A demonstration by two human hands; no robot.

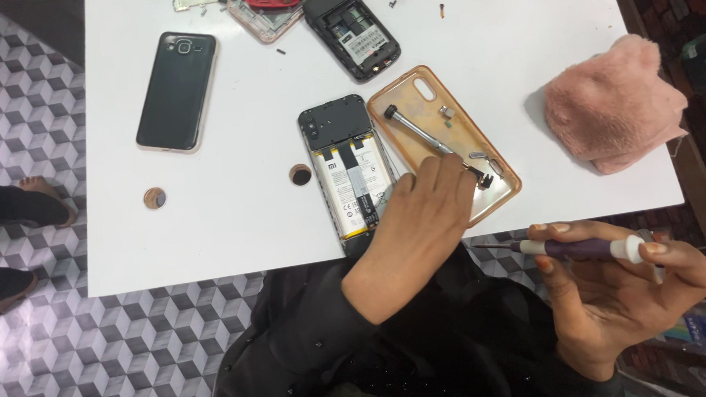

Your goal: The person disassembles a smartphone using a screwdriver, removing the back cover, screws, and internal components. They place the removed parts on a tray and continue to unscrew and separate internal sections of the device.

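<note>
My left hand (422, 219) rests on the lower part of an opened phone (350, 166) with its back off and battery showing, fingertips reaching into the tan phone case (413, 107) beside it. A metal screwdriver (426, 134) and small parts lie in that case. My right hand (615, 289) is off the table's front edge and grips a purple-handled precision screwdriver (581, 248), tip pointing left.
White table (234, 229) holds a black phone (177, 91) at left, another opened phone (352, 29) and parts at the back, two round holes (300, 175), a pink fluffy cloth (614, 104) at right. Another person's feet (38, 191) are on the patterned floor, left.
</note>
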